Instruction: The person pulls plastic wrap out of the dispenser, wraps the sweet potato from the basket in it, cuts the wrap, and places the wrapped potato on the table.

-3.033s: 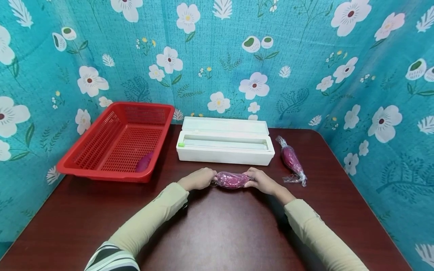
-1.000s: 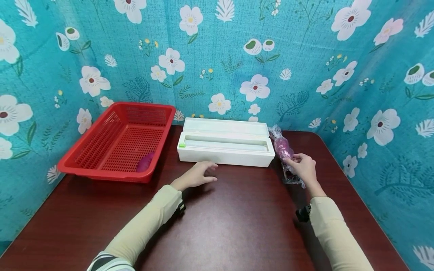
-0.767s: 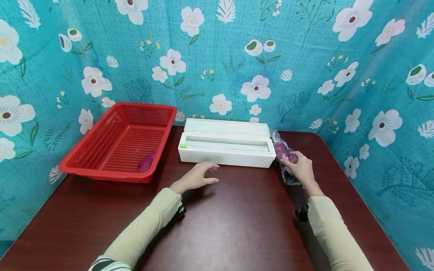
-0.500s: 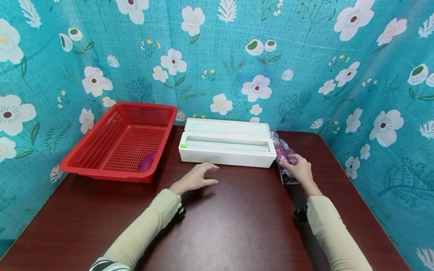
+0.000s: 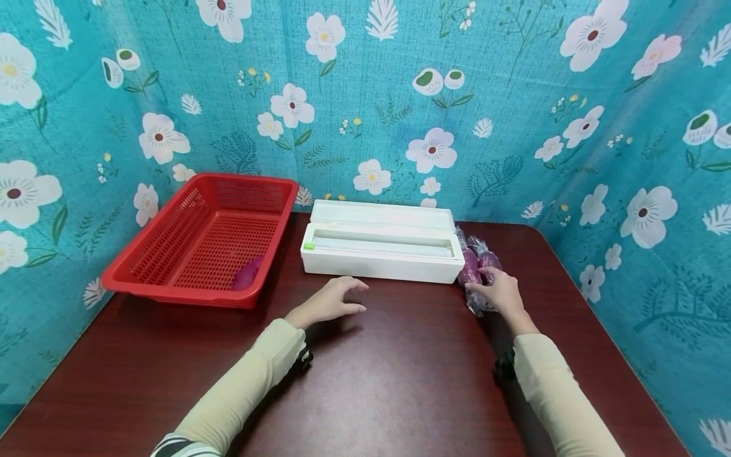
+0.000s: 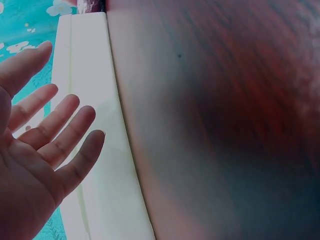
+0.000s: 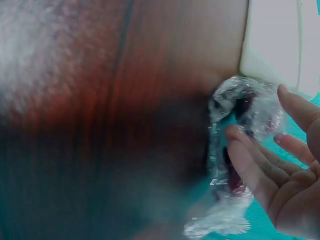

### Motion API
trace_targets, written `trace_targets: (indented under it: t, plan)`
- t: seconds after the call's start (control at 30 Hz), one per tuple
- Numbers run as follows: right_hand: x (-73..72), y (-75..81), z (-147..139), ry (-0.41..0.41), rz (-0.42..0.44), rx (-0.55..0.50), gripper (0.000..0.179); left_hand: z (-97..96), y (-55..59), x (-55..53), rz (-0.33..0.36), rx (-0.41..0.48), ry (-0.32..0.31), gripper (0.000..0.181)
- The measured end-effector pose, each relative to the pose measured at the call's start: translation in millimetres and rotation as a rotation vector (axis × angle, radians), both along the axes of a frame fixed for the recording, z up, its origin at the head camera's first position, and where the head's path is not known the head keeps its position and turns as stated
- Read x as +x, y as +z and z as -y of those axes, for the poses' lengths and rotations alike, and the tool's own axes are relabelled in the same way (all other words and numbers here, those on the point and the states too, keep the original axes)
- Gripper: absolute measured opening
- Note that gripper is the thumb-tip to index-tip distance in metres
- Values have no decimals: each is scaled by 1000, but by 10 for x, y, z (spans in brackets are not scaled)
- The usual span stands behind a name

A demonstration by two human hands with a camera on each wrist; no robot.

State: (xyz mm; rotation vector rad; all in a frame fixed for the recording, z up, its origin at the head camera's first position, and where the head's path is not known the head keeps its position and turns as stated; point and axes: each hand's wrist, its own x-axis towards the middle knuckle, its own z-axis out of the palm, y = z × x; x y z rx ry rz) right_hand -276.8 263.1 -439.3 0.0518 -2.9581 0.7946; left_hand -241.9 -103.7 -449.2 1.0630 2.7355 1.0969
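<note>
Two purple sweet potatoes in clear cling film lie side by side at the box's right end: one wrapped sweet potato (image 5: pixel 469 268) against the box, the other wrapped sweet potato (image 5: pixel 489 259) to its right. My right hand (image 5: pixel 502 293) is at their near ends, thumb and fingers spread. In the right wrist view, its straightened fingers overlap the crumpled film (image 7: pixel 225 217). In front of the white film dispenser box (image 5: pixel 382 265), my left hand (image 5: pixel 330 302) holds nothing, its fingers loosely extended. The box's lid is raised, and a pale roll shows inside.
A red plastic basket (image 5: pixel 178 294) stands at the back left, with an unwrapped purple sweet potato (image 5: pixel 247 274) in its near right corner. A blue floral curtain (image 5: pixel 354 114) closes off the back and sides of the dark brown table (image 5: pixel 388 381).
The wrapped sweet potato both hands held mid-table now lies beside the other one on the right. My right hand has let go of it; the left hand has opened near the box.
</note>
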Motion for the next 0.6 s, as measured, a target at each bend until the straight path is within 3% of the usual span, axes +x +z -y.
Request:
trace_targets:
  t: [0.2, 0.33, 0.4, 0.5, 0.6]
  plan:
    - [19, 133, 13, 1, -18, 64, 57, 23, 69, -47, 30, 52, 58, 37]
    - [29, 201, 53, -47, -138, 121, 36, 22, 164, -95, 29, 135, 114, 35]
    - [20, 220, 89, -69, -200, 122, 34, 19, 209, -131, 17, 185, 157, 33]
    - [-14, 231, 169, -44, -292, 66, 30, 13, 252, -206, -37, 277, 231, 27]
    - [-59, 230, 280, 14, -331, -53, 25, 4, 253, -284, -124, 349, 299, 22]
